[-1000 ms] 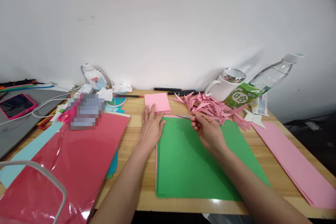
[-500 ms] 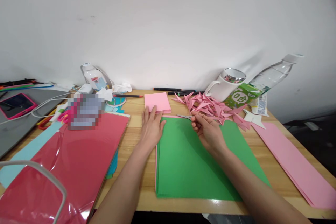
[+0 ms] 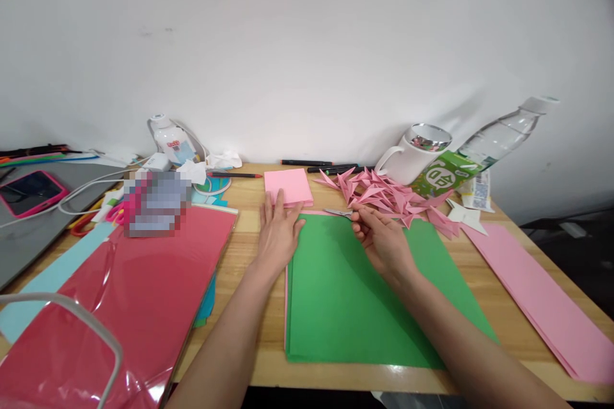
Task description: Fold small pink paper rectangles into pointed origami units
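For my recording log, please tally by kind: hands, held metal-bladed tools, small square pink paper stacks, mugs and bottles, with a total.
Hands: 2 (left hand, right hand)
Held metal-bladed tool: 1
Small square pink paper stack: 1
Mug: 1
Bottles: 2 (white bottle, clear bottle)
Total: 7

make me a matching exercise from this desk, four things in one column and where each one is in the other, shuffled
Things:
1. small metal blade
2. small pink paper squares
3. white mug
4. large green paper

Places:
A. beside the green box
B. flat at the front middle of the desk
C. between the fingers of the right hand
D. under fingers of the left hand

Pairs: 1-C, 2-D, 3-A, 4-B
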The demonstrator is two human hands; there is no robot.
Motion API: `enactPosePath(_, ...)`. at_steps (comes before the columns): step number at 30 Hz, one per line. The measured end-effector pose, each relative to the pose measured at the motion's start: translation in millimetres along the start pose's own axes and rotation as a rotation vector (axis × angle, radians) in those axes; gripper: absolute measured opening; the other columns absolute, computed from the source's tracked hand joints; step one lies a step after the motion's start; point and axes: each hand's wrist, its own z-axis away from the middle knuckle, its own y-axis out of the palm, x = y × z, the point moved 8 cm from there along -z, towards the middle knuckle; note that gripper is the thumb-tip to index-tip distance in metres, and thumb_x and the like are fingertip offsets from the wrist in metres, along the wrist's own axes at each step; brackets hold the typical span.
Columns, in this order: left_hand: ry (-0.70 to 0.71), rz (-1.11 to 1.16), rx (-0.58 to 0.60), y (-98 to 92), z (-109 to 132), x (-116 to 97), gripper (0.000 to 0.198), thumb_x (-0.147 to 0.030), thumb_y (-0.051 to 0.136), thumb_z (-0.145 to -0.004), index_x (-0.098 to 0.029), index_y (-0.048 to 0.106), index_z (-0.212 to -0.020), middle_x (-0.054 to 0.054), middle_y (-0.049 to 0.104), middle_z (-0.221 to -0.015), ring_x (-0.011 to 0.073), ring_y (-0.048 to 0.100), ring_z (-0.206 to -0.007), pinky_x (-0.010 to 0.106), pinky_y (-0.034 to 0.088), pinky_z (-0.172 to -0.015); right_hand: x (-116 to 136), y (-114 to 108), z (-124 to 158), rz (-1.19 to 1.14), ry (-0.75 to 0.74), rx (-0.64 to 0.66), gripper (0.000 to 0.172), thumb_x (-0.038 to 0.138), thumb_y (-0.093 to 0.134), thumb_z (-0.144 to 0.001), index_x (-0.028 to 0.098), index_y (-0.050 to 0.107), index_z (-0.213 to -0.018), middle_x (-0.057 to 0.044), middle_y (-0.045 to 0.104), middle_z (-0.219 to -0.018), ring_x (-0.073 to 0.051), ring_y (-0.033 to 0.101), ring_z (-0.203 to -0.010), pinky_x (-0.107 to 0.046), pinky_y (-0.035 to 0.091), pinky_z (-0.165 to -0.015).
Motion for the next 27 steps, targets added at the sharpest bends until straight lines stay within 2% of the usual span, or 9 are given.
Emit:
enactPosePath(11,0.005,-0.004,0.026,0.6,0,-1,0.038,-0.035,0.045,-0.087,-0.027,0.054,-0.123,0.009,0.029,-0.146,0.0381,0.012,-0.136,0.059,0.024,-0.104,1,-1,0,0.001,0.002,0.001,0.021,0.028,0.073,-0.062,0.016,0.066,-0.078,0.002,0.061,-0.062,-0.005,0.050,-0.047,-0.014,0.039,-0.038)
enactPosePath(15,0.005,-0.010,0.033,2.8,0,0,0.041,-0.037,0.042,-0.089,-0.023,0.051,-0.126,0.010,0.028,-0.146,0.0382,0.008,-0.136,0.058,0.023,-0.105,1,-2,-1,-0.012,-0.001,-0.008,0.021,0.027,0.074,-0.062,0.016,0.067,-0.078,0.002,0.061,-0.061,-0.005,0.050,-0.047,-0.013,0.039,-0.038)
enactPosePath(19,-0.031,0.028,0.070,4.2,-2,1,0.050,-0.037,0.040,-0.089,-0.016,0.038,-0.135,0.011,0.027,-0.147,0.0372,0.002,-0.137,0.060,0.018,-0.105,0,-3,-2,-0.020,0.009,-0.006,0.021,0.027,0.074,-0.061,0.015,0.067,-0.077,0.002,0.061,-0.061,-0.004,0.050,-0.047,-0.012,0.039,-0.039)
enactPosePath(22,-0.059,0.082,0.004,-9.1,-3,-3,0.059,-0.037,0.041,-0.089,-0.016,0.021,-0.141,0.014,0.023,-0.148,0.0368,-0.003,-0.137,0.068,0.011,-0.101,-3,1,-2,0.000,0.030,0.024,0.021,0.026,0.075,-0.061,0.015,0.067,-0.078,0.002,0.063,-0.062,-0.006,0.052,-0.048,-0.013,0.042,-0.040)
enactPosePath(24,0.062,0.128,-0.105,-26.8,-1,-21,0.059,-0.034,0.040,-0.090,-0.017,0.018,-0.142,0.014,0.023,-0.148,0.0323,-0.004,-0.138,0.066,0.007,-0.103,-8,8,0,0.018,0.094,0.083,0.024,0.030,0.074,-0.064,0.016,0.066,-0.081,-0.001,0.066,-0.067,-0.009,0.057,-0.052,-0.016,0.047,-0.045)
enactPosePath(27,0.350,0.207,-0.232,-50.3,12,-58,0.044,-0.026,0.041,-0.090,-0.017,0.037,-0.133,0.011,0.045,-0.137,0.0255,0.008,-0.138,0.057,0.004,-0.109,-10,26,7,-0.034,0.174,0.238,0.039,0.052,0.065,-0.070,0.020,0.064,-0.093,-0.008,0.070,-0.089,-0.017,0.066,-0.073,-0.027,0.054,-0.061)
